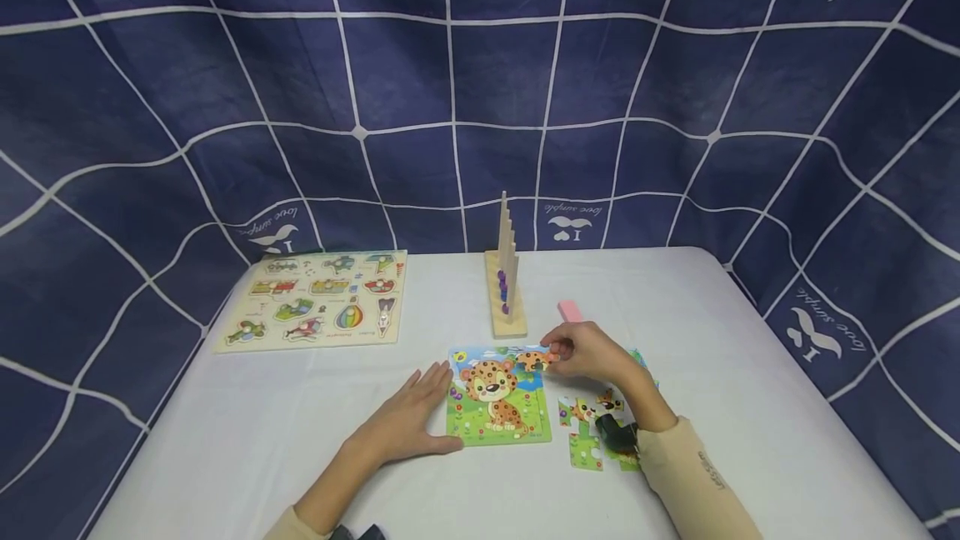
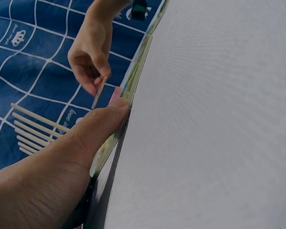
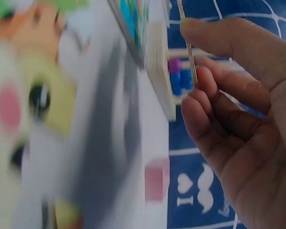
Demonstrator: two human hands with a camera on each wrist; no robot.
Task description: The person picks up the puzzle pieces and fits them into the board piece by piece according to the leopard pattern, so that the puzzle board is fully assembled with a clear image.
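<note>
A square leopard jigsaw puzzle (image 1: 491, 407) lies on the white table in the head view. My left hand (image 1: 408, 415) rests along its left side with fingers stretched out, the thumb at the lower left corner. Over the puzzle's upper right corner, my right hand (image 1: 588, 351) pinches a spotted puzzle piece (image 1: 531, 361) between thumb and fingers. The right wrist view shows that piece (image 3: 190, 57) edge-on as a thin strip. Loose puzzle pieces (image 1: 585, 451) lie right of the puzzle, partly hidden beneath the right forearm.
Behind the puzzle stands a wooden base (image 1: 510, 327) with upright pegs and several purple and blue beads. A pink block (image 1: 570, 312) lies to its right. At the back left is a vehicle peg board (image 1: 307, 340). A blue checked curtain (image 1: 495, 73) surrounds the table.
</note>
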